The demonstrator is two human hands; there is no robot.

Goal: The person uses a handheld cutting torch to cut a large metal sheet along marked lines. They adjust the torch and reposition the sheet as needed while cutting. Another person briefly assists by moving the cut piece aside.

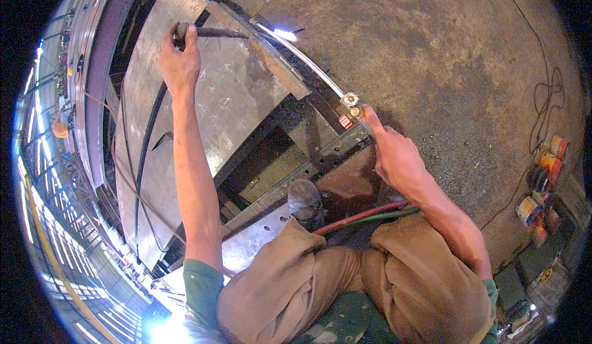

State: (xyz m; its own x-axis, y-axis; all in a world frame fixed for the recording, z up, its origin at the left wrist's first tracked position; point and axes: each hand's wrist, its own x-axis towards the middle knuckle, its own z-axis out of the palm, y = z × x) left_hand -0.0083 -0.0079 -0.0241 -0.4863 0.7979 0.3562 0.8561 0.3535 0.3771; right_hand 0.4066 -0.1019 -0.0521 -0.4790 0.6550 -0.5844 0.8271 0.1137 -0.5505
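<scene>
My left hand (180,69) is closed around the rounded end of a dark hammer-like tool (219,33), above a grey steel plate (228,75). Its narrow shaft points right, toward the plate's edge. My right hand (398,159) grips the valve end of a cutting torch (314,65), its forefinger stretched along the body. The torch's silver tube slants up and left beside a rusty steel strip (277,66). Part of the torch grip is hidden under my hand. A red hose (364,215) and a green hose (385,215) run below, over my knees.
A steel beam with drilled holes (308,172) crosses in front of my boot (305,199). Black cables (146,153) lie over the plate at left. Open gaps show in the frame. Colourful cans or rolls (529,208) stand on the concrete floor (431,41) at right.
</scene>
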